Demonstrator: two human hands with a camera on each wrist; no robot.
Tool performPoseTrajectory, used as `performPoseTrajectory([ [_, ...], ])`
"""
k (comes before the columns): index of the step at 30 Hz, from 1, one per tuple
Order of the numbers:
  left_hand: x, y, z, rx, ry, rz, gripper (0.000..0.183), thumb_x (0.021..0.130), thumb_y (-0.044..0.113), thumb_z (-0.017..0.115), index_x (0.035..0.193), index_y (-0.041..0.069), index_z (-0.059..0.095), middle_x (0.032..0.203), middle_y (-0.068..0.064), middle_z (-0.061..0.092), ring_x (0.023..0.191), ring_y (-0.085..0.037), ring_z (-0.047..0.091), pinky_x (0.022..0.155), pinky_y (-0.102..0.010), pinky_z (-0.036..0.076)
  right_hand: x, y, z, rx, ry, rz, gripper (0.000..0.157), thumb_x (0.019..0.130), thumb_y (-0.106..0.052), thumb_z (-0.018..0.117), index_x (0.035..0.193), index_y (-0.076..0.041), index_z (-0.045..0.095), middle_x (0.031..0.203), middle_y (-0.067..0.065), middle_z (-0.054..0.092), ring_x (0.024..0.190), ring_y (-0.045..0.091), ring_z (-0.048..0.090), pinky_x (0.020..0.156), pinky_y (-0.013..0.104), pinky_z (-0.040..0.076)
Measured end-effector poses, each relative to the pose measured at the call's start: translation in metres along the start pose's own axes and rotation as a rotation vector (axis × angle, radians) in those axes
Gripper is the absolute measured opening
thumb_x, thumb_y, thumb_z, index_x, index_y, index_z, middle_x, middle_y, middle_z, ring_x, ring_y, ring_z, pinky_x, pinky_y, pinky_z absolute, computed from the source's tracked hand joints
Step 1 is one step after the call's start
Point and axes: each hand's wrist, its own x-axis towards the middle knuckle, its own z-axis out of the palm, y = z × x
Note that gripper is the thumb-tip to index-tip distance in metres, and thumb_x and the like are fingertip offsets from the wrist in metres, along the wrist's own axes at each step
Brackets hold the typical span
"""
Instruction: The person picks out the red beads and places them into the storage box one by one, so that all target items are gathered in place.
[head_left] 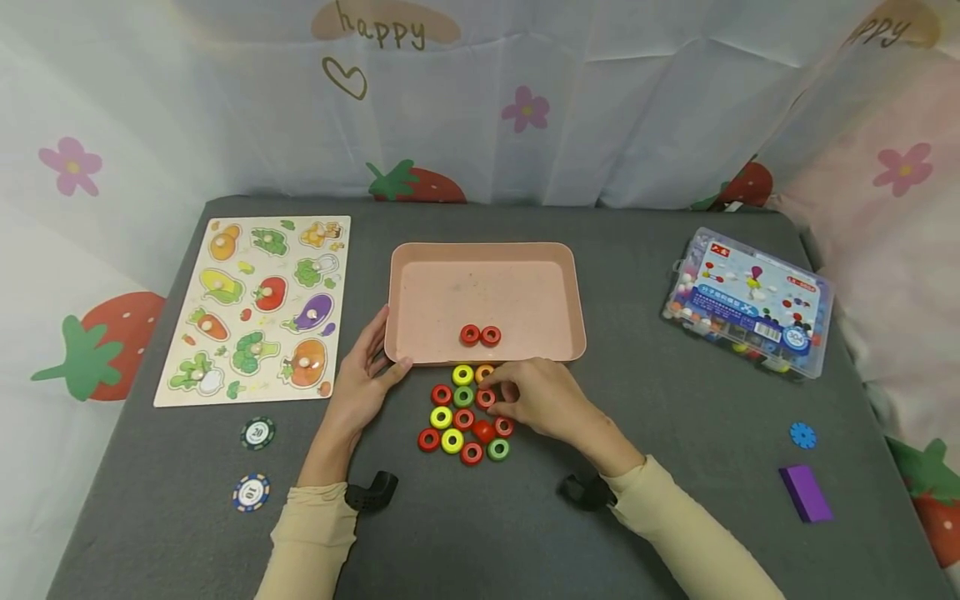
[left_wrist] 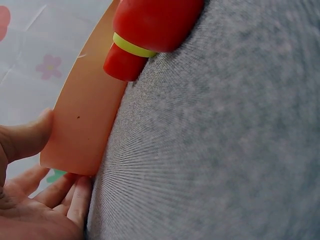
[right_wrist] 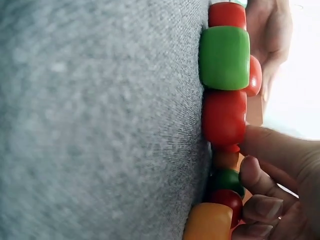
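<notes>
A pink tray [head_left: 483,283] lies on the table with two red ring beads [head_left: 480,335] inside near its front wall. My left hand [head_left: 363,379] holds the tray's front left corner, thumb at the front rim and fingers along the side; the left wrist view shows the thumb [left_wrist: 32,135] on the wall. In front of the tray lie several red, yellow, green and orange ring beads [head_left: 452,440]. Over their right side, my right hand [head_left: 543,396] pinches a red ring bead [head_left: 486,398] between thumb and index finger. Close by, a green bead [right_wrist: 225,57] shows in the right wrist view.
At the left lies a vegetable peg puzzle board [head_left: 255,308], with two poker chips [head_left: 251,492] below it. A clear box of small parts [head_left: 750,300] stands back right. A blue disc [head_left: 802,435] and a purple block [head_left: 806,493] lie at the right.
</notes>
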Motion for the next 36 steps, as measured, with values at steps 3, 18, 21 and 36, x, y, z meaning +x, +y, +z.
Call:
performPoseTrajectory([
  [3, -0.002, 0.007, 0.0, -0.002, -0.003, -0.014, 0.081, 0.094, 0.01, 0.07, 0.16, 0.024, 0.026, 0.163, -0.006, 0.03, 0.15, -0.024, 0.028, 0.117, -0.054, 0.03, 0.001, 0.0, -0.001, 0.007, -0.014, -0.016, 0.024, 0.079, -0.03, 0.086, 0.1, -0.02, 0.078, 0.061, -0.013, 0.05, 0.054, 0.001, 0.045, 0.052, 0.022, 0.032],
  [18, 0.0, 0.004, 0.0, 0.009, -0.001, -0.02, 0.08, 0.094, 0.011, 0.07, 0.16, 0.026, 0.026, 0.163, -0.003, 0.03, 0.15, -0.022, 0.028, 0.117, -0.053, 0.03, 0.005, 0.011, -0.024, 0.35, 0.037, -0.052, 0.022, 0.081, -0.019, 0.084, 0.098, -0.015, 0.069, 0.066, -0.007, 0.054, 0.056, 0.008, 0.049, 0.055, 0.024, 0.043],
  [21, 0.001, -0.001, 0.0, 0.008, 0.002, -0.008, 0.08, 0.094, 0.013, 0.071, 0.159, 0.029, 0.027, 0.163, -0.001, 0.031, 0.15, -0.02, 0.029, 0.117, -0.053, 0.03, 0.01, 0.022, -0.03, 0.468, 0.083, -0.025, 0.022, 0.082, -0.015, 0.083, 0.099, -0.012, 0.07, 0.067, -0.002, 0.055, 0.058, 0.014, 0.051, 0.055, 0.025, 0.044],
  [36, 0.001, -0.001, 0.0, 0.003, 0.001, -0.005, 0.079, 0.094, 0.013, 0.07, 0.159, 0.027, 0.027, 0.163, -0.002, 0.031, 0.149, -0.021, 0.029, 0.117, -0.053, 0.031, 0.035, 0.054, -0.028, 0.281, 0.135, 0.178, 0.024, 0.083, -0.021, 0.083, 0.103, -0.013, 0.072, 0.075, -0.002, 0.062, 0.067, 0.015, 0.058, 0.061, 0.032, 0.048],
])
